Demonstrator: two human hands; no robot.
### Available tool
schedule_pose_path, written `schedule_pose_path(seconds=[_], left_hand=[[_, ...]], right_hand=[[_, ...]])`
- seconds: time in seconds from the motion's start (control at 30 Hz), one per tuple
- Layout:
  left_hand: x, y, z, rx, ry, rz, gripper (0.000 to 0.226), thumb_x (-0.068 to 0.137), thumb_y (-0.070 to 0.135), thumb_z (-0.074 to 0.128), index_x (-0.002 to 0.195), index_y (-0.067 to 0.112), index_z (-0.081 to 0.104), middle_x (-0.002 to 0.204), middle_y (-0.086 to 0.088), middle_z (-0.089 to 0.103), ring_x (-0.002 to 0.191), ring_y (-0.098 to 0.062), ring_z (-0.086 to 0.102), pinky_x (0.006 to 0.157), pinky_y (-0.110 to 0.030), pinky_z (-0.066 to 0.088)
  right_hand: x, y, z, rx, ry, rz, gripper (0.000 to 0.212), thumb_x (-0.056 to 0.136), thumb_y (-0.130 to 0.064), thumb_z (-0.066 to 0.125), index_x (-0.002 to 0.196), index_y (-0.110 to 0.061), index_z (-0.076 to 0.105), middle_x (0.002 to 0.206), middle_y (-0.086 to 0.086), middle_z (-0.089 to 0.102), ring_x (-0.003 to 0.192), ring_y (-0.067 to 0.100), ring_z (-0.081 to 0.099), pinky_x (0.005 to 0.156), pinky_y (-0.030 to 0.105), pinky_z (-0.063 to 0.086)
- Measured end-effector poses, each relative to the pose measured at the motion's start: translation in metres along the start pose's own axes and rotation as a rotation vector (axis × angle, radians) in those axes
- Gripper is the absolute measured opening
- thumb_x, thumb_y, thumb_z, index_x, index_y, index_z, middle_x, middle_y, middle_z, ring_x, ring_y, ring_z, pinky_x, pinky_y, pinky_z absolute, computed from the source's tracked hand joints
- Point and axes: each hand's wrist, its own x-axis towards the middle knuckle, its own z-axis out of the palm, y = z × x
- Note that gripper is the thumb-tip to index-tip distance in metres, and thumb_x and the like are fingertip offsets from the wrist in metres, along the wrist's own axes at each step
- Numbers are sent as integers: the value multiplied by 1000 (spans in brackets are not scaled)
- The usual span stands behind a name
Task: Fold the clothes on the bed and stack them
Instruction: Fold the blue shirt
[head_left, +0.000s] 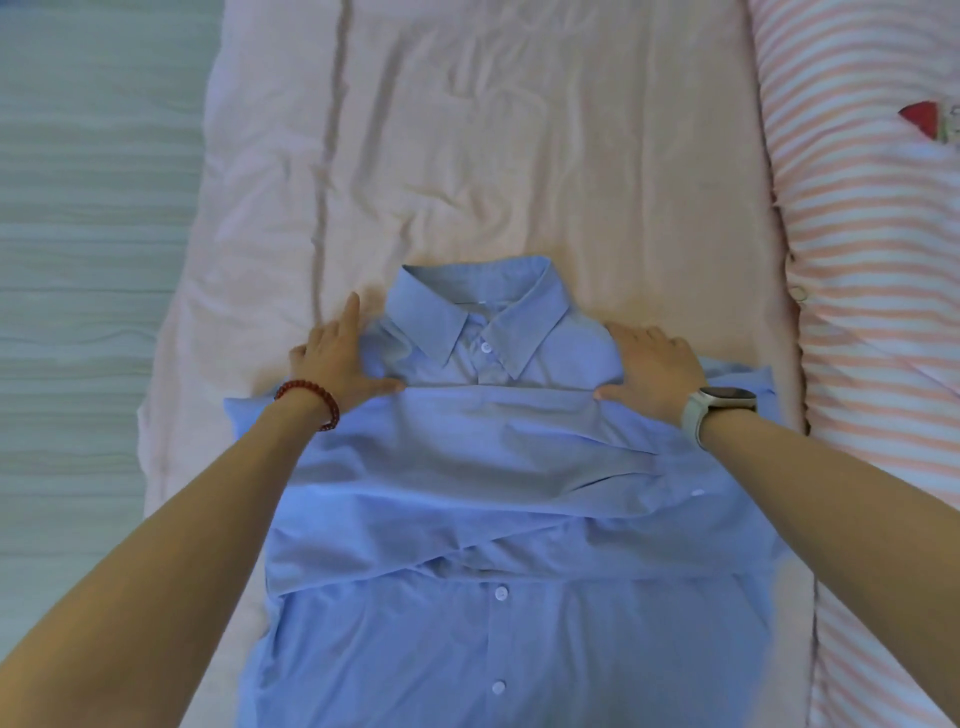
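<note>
Two hands, left hand (337, 364) and right hand (652, 366), fingers flat, press one blue shirt (467, 519).

Shirt (467, 467) – smooth matt cloth; sheet (519, 156) – creased cloth.

The one camera sits on my head. It looks forward and down, close over the bed (519, 156), with my arms reaching out below it.

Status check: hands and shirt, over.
Left hand and right hand flat on shoulders. Blue shirt face up, sleeves folded across. Nothing in the way.
</note>
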Motion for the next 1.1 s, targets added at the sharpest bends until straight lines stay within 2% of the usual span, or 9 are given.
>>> schedule_pose_path(seconds=[0.17,0.3,0.37,0.5,0.6,0.7,0.87,1.0,1.1], left_hand=[[4,4,-17,-260,-16,9,63,77,34,73,130,13,46,127,-10,53,106,-24,51,90,-33,39],[-27,0,-21,98,354,259,48,81,38,67,121,13,58,120,-14,57,111,-38,49,90,-49,35],[-45,5,-10,118,288,352,48,78,42,61,115,13,64,114,-12,62,110,-36,51,90,-47,34],[-56,27,20,237,69,276,42,84,43,62,119,19,60,115,-3,62,116,-27,47,101,-39,17],[-59,42,20,149,175,335,32,84,39,55,83,10,70,81,-10,64,95,-31,55,97,-43,24],[-67,50,12,-71,78,426,35,86,33,47,58,11,49,57,-4,45,66,-31,50,66,-35,35],[-65,57,15,-15,-173,225,41,99,32,37,76,4,55,64,-12,54,65,-29,51,56,-33,33],[-60,55,11,9,-196,150,31,95,42,43,95,18,62,81,0,63,78,-22,57,65,-31,43],[-60,54,9,-89,-266,133,35,87,57,46,101,28,61,92,11,62,89,-14,56,75,-27,42]], right_hand=[[-4,0,-9,180,-32,-48,54,87,-31,58,134,-13,40,125,10,52,110,32,50,85,36,40],[-33,4,-10,-39,505,-162,38,84,-23,55,116,-5,60,107,17,59,95,36,57,78,41,39],[-55,3,2,-39,562,-136,35,81,-25,56,107,-5,64,104,16,61,93,36,59,76,40,38],[-84,9,34,-90,116,240,41,92,-39,49,124,-14,49,127,7,48,119,27,42,87,38,31],[-93,13,36,-11,228,186,26,90,-26,45,104,-8,59,121,8,53,113,28,48,87,38,27],[-101,20,23,121,530,21,25,81,-13,46,84,0,67,104,18,65,98,37,62,87,46,40],[-120,36,15,325,682,15,21,80,7,56,96,6,69,103,25,66,99,45,60,86,55,48],[-131,32,6,946,656,252,2,91,-2,55,91,-5,56,82,3,58,78,25,53,69,12,42],[-131,44,3,942,720,346,4,94,-14,54,96,-14,51,84,2,55,71,16,48,57,14,36]])
